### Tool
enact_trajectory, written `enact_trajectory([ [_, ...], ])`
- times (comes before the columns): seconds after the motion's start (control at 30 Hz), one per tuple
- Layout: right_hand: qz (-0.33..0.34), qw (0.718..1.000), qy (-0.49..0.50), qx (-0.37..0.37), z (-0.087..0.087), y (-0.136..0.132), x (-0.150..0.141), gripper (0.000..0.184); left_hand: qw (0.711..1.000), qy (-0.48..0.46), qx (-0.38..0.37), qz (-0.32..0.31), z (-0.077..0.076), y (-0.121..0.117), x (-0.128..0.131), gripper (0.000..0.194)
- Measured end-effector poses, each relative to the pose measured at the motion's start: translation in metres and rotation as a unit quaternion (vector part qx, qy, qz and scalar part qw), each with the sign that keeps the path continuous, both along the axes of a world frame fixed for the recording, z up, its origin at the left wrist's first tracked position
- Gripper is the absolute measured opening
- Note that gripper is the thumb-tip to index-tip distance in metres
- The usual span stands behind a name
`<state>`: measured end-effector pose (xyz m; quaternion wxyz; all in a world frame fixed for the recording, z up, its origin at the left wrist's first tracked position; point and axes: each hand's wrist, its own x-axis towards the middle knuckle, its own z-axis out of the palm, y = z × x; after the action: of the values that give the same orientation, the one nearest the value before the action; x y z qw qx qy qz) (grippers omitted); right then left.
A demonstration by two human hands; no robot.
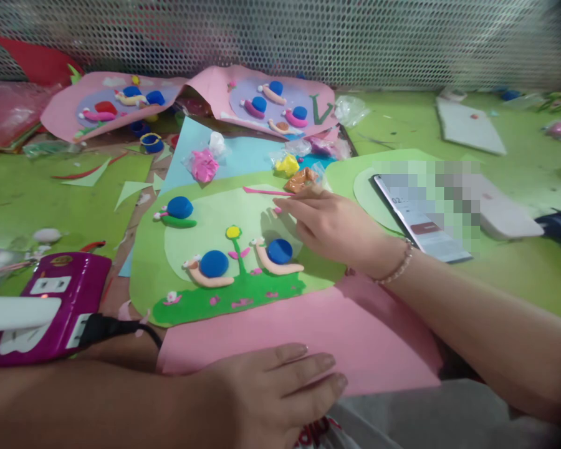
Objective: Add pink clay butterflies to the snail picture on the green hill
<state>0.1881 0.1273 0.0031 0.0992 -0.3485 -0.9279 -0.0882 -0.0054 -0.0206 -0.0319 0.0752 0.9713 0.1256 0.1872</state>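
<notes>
A green paper picture (201, 218) lies in front of me, with clay snails that have blue shells (214, 263), a yellow clay flower (233, 232) and a green clay lawn (234, 296). My right hand (331, 224) rests on its upper right part, fingers stretched out and pressing flat beside a thin pink clay strip (266, 191). It holds nothing I can see. My left hand (271, 393) lies flat at the near edge on a pink paper sheet (355, 337), fingers extended and empty.
A purple power strip (51, 299) with a black plug sits at left. Bags of pink (204, 164), yellow (287, 165) and orange clay (300, 179) lie behind the picture. Two finished snail pictures (112, 103) lean at the back. A phone (421, 218) lies at right.
</notes>
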Motion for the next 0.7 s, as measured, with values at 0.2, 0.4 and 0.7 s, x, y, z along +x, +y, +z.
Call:
enact_trajectory([
  [0.2,-0.006,0.999,-0.025,-0.030,0.0001,-0.0012,-0.0024,0.039,1.000,-0.009,0.007,0.001,-0.0025,-0.0005,0.0004,0.035],
  [0.4,-0.013,0.997,-0.055,-0.055,0.0026,-0.0024,-0.0041,0.044,1.000,-0.005,0.003,0.003,-0.0020,-0.0002,-0.0001,0.035],
  [0.7,0.010,1.000,0.001,0.009,-0.0012,-0.0018,-0.0027,0.043,1.000,-0.007,0.012,0.006,-0.0002,0.0006,0.0001,0.034],
])
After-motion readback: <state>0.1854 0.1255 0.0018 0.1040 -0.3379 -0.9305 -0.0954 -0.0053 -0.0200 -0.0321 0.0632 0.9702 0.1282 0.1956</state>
